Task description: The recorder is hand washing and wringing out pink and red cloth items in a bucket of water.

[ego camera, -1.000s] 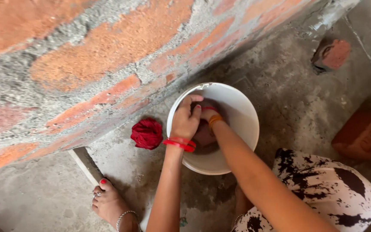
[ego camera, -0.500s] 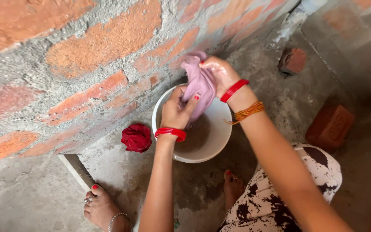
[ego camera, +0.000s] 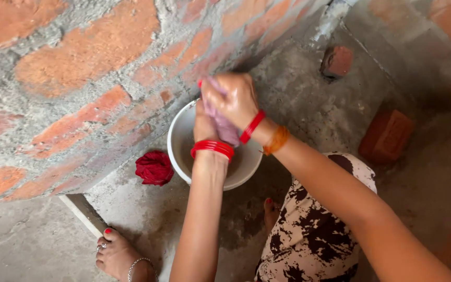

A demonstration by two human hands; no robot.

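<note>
Both hands are clamped on the wet pink cloth (ego camera: 224, 128), right hand (ego camera: 232, 99) above left hand (ego camera: 204, 125), over the white basin (ego camera: 178, 138). Risk: harder wringing may splash water onto the red cloth (ego camera: 154, 167) just beside the basin.

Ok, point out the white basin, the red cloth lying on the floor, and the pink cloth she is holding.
white basin (ego camera: 180, 137), head view, on its bare left inner wall.
red cloth (ego camera: 154, 168), head view, on the middle of the bundle.
pink cloth (ego camera: 225, 127), head view, on the twisted part showing between the hands.
</note>
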